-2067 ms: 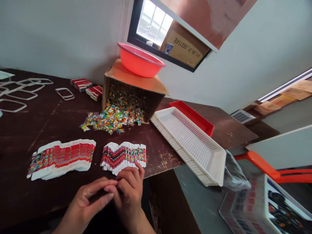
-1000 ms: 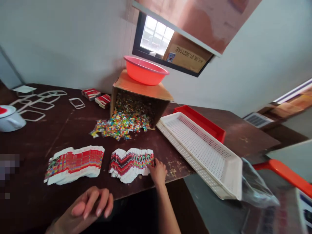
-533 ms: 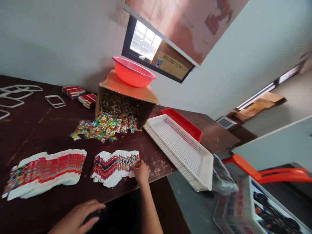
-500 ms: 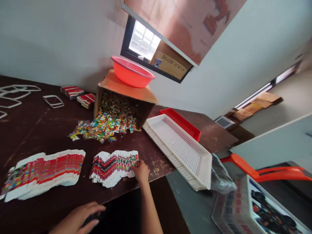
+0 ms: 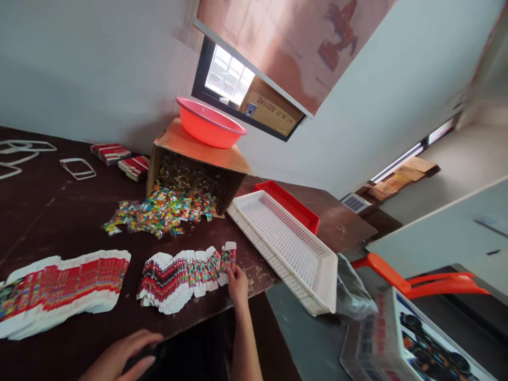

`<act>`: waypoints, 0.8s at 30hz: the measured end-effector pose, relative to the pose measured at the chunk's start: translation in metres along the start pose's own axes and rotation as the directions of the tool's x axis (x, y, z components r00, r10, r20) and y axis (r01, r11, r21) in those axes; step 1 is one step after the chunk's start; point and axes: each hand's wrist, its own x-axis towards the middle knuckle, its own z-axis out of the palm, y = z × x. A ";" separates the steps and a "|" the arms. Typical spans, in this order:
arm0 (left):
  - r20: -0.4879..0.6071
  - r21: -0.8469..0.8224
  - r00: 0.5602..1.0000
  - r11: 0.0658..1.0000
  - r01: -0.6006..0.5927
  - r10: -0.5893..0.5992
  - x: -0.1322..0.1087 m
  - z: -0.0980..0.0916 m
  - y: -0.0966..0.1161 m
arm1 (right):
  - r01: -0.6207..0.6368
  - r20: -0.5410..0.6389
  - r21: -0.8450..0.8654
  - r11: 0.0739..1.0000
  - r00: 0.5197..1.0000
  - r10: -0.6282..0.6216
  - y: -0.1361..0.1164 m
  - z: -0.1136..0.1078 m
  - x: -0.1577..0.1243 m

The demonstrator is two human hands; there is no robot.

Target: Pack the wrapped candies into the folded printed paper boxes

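Red carton [image 5: 229,255], partly hidden by right hand [image 5: 238,287], left hand [image 5: 123,353] cropped

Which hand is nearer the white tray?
Right. In the view, the right hand, at an end carton, is left of the white tray, not touching it; the left hand is farther off, lower left.

My right hand [image 5: 238,288] is stretched out ahead and to the right of my left hand [image 5: 129,354], its thumb and fingertips pinched. Behind it, my right forearm [image 5: 246,344] runs almost straight back. My left hand is loosely curved, a gap between its thumb and the fingers above.
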 end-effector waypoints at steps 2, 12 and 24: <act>-0.067 -0.167 0.998 0.986 0.001 -0.012 0.005 -0.001 0.009 | 0.085 0.128 0.120 0.989 0.987 -0.101 -0.012 0.021 -0.034; 0.078 -0.619 0.959 0.742 0.260 -0.271 -0.003 -0.011 0.037 | 0.759 0.079 0.199 0.620 0.618 -0.782 -0.078 0.049 -0.114; 0.404 -0.417 0.913 0.878 0.233 -0.050 -0.019 -0.024 0.054 | 0.296 0.559 0.716 0.633 0.299 -0.773 -0.100 0.022 -0.092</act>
